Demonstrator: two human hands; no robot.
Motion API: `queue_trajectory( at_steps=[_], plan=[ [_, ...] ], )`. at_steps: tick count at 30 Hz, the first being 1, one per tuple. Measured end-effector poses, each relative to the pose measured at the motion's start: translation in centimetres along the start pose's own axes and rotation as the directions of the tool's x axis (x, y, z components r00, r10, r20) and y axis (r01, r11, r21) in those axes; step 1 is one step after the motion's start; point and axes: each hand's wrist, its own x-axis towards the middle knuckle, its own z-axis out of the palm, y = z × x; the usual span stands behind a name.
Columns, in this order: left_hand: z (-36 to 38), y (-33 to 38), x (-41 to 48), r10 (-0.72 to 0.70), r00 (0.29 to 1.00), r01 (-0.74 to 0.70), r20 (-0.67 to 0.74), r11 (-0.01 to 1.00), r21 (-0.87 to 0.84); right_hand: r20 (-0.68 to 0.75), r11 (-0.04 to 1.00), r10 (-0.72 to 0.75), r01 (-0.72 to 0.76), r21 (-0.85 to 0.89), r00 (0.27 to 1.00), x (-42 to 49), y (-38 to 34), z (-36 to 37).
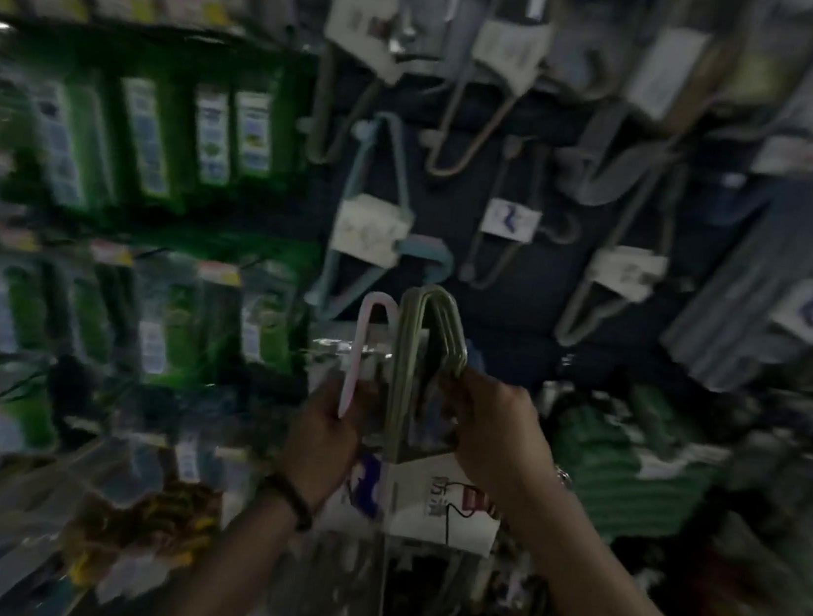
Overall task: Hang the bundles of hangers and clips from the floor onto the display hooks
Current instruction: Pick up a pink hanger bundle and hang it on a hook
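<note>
Head view: the whole picture is dim and smeared by motion blur. Two bundles of hangers are held up side by side, low in the middle of the frame, in front of a dark display panel [510, 331]. The pink-hooked hanger bundle [372, 324] is held by the left grip [326, 434], whose fingers are curled round it just below the hook. The olive-green hanger bundle [436, 322] is pinched by the right grip [497, 428] at the right flank of its stacked hooks. The two bundles are just beside each other; whether they touch cannot be told. A white label card [439, 511] with dark print is seen under the olive bundle, and a label with a purple mark [363, 483] under the pink one. A dark wristband [292, 497] is worn on the left wrist.

On the panel above, other labelled hanger bundles are hung, among them a light blue bundle [371, 210] just above the held hooks. To the left, rows of green packets [211, 127] are displayed. At the right, green folded goods [621, 465] are stacked.
</note>
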Motion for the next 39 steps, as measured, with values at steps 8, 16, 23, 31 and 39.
queue_trajectory(
  at_steps=[8, 16, 23, 31, 39],
  plan=[
    [14.5, 6.5, 2.2, 0.204, 0.972, -0.231, 0.112, 0.905, 0.358, -0.25, 0.995, 0.089, -0.099, -0.029, 0.964, -2.9, 11.4, -16.1],
    [32.4, 16.2, 1.8, 0.438, 0.817, -0.516, 0.376, 0.845, 0.136, -0.351, 0.951, 0.276, -0.307, -0.037, 0.895, -5.4, 28.2, -31.3],
    [46.8, 22.8, 1.8, 0.626, 0.592, -0.733, 0.507, 0.68, 0.016, -0.267, 0.868, 0.417, -0.468, -0.166, 0.869, -5.3, 39.3, -41.8],
    [59.9, 26.3, 6.2, 0.724, 0.464, -0.821, 0.51, 0.567, -0.059, -0.285, 0.762, 0.476, -0.552, -0.337, 0.832, 0.4, 48.0, -48.9],
    [69.5, 26.9, 12.5, 0.773, 0.436, -0.799, 0.462, 0.568, -0.196, -0.299, 0.754, 0.477, -0.56, -0.344, 0.826, 8.0, 53.2, -51.5]
  ],
)
